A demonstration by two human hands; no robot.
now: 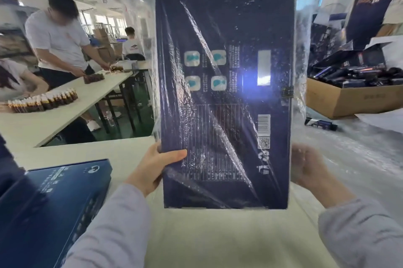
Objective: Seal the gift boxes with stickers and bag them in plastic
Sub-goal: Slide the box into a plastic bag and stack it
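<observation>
Left hand (157, 165) clamped thumb-over on near-left edge, right hand (307, 169) curled on near-right edge behind plastic bag (302, 45), holding gift box (224, 93) upright inside it above near table (207, 237); likely stiff, light, bag slippery, so grip box edges, not loose plastic.

Both forearms rise from the lower frame, left sleeve (113, 224) and right sleeve (359, 235) pale grey, wrists bare. Left grip (156, 167) pinches the gift box (224, 93) at its lower left edge, thumb (174, 155) across the front face. Right grip (309, 169), blurred, lies at the opposite edge; finger pose indistinct.
</observation>
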